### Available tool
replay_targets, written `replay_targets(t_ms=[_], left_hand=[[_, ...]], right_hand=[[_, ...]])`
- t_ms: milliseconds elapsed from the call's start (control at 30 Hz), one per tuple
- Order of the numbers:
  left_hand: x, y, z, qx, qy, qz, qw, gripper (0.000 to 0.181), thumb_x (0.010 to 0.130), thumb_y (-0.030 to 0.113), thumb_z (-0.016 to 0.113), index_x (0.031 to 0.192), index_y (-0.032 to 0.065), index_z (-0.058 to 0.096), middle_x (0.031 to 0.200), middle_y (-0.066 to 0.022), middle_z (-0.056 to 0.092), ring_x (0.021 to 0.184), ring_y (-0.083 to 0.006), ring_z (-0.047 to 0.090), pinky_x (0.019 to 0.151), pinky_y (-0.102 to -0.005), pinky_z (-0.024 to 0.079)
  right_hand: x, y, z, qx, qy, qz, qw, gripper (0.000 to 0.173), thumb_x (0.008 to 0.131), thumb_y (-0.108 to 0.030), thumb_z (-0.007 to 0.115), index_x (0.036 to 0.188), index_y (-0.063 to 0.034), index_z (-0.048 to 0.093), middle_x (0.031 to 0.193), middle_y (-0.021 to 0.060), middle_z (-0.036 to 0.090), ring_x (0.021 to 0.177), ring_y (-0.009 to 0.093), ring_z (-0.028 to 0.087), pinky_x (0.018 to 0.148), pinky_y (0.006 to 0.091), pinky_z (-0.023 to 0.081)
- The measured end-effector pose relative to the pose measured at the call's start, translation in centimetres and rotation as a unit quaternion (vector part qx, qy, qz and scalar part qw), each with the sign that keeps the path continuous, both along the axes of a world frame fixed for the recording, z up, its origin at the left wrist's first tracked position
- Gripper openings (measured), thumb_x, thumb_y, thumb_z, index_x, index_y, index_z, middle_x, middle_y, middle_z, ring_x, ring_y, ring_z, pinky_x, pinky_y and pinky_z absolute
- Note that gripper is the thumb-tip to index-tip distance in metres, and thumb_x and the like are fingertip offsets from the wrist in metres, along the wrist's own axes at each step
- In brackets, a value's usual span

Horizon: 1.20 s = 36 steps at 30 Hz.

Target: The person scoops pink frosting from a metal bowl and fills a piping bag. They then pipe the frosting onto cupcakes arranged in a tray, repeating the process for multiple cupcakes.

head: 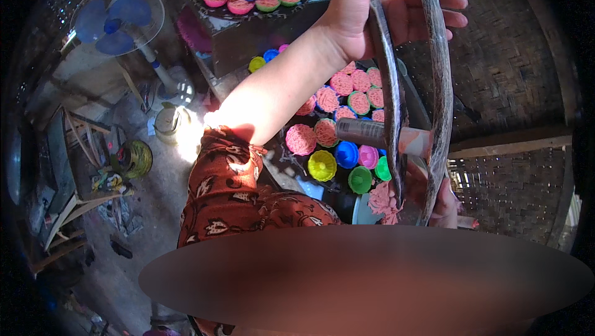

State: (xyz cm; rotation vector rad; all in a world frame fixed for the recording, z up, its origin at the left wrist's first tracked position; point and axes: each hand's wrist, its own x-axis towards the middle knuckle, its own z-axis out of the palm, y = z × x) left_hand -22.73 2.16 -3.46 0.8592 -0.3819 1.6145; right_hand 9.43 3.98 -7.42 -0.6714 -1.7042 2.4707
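Two long, dark, weathered wooden sticks (pixel 439 75) rise side by side in front of me. Behind their upper ends is my left hand (pixel 395 10), palm towards me and fingers spread, not wrapped round them. My right hand (pixel 444 208) is at their lower ends, its fingers bent around them and partly hidden. Across the middle, behind the sticks, lies a grey cylinder (pixel 360 131) with a printed code, in line with a paler translucent part (pixel 415 142). Pink strands of dough (pixel 383 202) are bunched beside the lower end of the left stick.
Small coloured molds (pixel 321 165), many filled with pink strands (pixel 341 84), cover the surface beneath. A round tray (pixel 232 14) of filled molds stands on a table at the top. On the left are a standing fan (pixel 112 26) and a kettle (pixel 172 123). Woven walls (pixel 497 66) enclose the right.
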Motion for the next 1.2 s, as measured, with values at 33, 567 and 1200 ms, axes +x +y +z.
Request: replay_targets(t_ms=[33,567,1200], left_hand=[[0.4,0.6,0.5,-0.025,0.002,-0.015,1.0,0.067,0.079,0.067,0.039,0.121,0.0145,0.042,0.105,-0.0195,0.057,0.101,-0.035,0.055,0.084,-0.0483,0.046],[5.1,13.4,-12.5,-0.187,-0.055,-0.021,0.981,0.054,0.081,0.056,0.049,0.112,0.012,0.047,0.066,-0.0017,0.05,0.07,-0.0218,0.052,0.079,-0.0412,0.041],[4.4,14.0,-13.4,-0.261,-0.066,0.007,0.963,0.048,0.08,0.056,0.052,0.097,0.0123,0.044,0.06,-0.0009,0.046,0.061,-0.0216,0.051,0.066,-0.0397,0.043]], right_hand=[[0.4,0.4,-0.2,0.024,-0.009,-0.034,0.999,0.087,0.078,-0.067,0.043,0.135,-0.0031,0.028,0.122,0.0168,0.045,0.104,0.029,0.049,0.084,0.0417,0.04],[5.5,8.7,-3.3,0.035,-0.296,-0.144,0.944,0.079,0.082,-0.068,0.031,0.116,0.0001,0.051,0.091,0.0104,0.064,0.075,0.02,0.063,0.064,0.0299,0.05],[1.3,6.5,-2.2,0.289,-0.334,-0.153,0.884,0.057,0.09,-0.051,0.032,0.09,-0.0002,0.056,0.063,0.006,0.054,0.048,0.013,0.05,0.044,0.0286,0.039]])
